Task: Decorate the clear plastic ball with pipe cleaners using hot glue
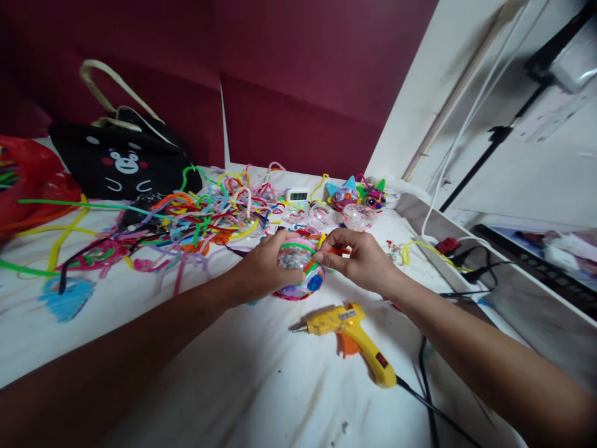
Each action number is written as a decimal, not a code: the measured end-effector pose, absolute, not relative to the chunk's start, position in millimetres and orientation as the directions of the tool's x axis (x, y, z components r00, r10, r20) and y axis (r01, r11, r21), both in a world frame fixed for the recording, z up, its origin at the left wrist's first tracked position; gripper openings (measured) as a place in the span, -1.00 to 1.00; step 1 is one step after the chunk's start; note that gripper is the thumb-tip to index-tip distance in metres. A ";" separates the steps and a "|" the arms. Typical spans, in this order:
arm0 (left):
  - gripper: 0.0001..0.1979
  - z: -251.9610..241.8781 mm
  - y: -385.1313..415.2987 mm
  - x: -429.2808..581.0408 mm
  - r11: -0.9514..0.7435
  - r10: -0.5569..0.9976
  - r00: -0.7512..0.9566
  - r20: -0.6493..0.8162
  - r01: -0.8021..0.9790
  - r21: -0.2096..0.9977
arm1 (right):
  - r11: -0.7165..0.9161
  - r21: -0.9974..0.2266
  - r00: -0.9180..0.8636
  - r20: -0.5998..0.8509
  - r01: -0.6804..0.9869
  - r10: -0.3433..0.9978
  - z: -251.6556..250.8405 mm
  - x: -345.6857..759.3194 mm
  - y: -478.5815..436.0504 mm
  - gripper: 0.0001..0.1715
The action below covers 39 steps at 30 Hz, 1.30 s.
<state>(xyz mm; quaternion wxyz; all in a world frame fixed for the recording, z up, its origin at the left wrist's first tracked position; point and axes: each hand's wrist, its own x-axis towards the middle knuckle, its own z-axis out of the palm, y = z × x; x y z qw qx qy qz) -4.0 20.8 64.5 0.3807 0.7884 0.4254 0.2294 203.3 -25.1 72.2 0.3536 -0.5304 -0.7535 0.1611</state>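
Observation:
In the head view, a clear plastic ball (298, 269) decorated with coloured pipe cleaners stands at the middle of the table. Green, orange and red strips run over it, and a blue spiral sits low on its right side. My left hand (268, 267) is closed round the ball's left side, thumb across its front. At its upper right, my right hand (349, 255) pinches an orange pipe cleaner (344, 251) against the ball. Just in front lies a yellow glue gun (347, 330) on its side, nozzle to the left and orange trigger showing.
A tangle of pipe cleaners (209, 214) covers the back left, before a black bag (121, 162). Behind the ball are a small digital clock (297, 195), clear plastic domes (321, 216) and two finished-looking decorated balls (357, 194). Black cables (431, 404) run along the right.

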 end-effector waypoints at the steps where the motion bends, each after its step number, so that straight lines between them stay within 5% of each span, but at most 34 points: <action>1: -0.34 64.6 20.7 -4.1 -0.345 0.845 0.534 0.034 0.496 0.797 | 0.381 -0.624 -0.181 0.360 0.682 0.915 71.2 202.9 -24.4 -0.76; 17: -0.29 65.7 22.6 -5.7 -0.316 0.832 0.555 0.006 0.465 0.827 | 0.305 -0.707 -0.133 0.289 0.638 0.948 66.2 201.8 -20.8 -0.66; 23: -0.47 68.7 20.7 -6.3 -0.226 0.833 0.553 -0.013 0.361 0.905 | 0.299 -0.727 -0.117 0.291 0.618 0.949 63.1 201.0 -17.7 -0.72; 34: -0.62 73.5 24.5 -3.6 -0.426 0.821 0.560 0.113 0.469 0.774 | 0.288 -0.750 -0.106 0.282 0.596 0.953 65.7 192.6 -15.2 -0.83; 39: -0.58 73.1 18.7 -1.6 -0.370 0.848 0.524 0.079 0.479 0.796 | 0.255 -0.798 -0.134 0.218 0.545 0.967 68.4 195.0 -13.5 -0.79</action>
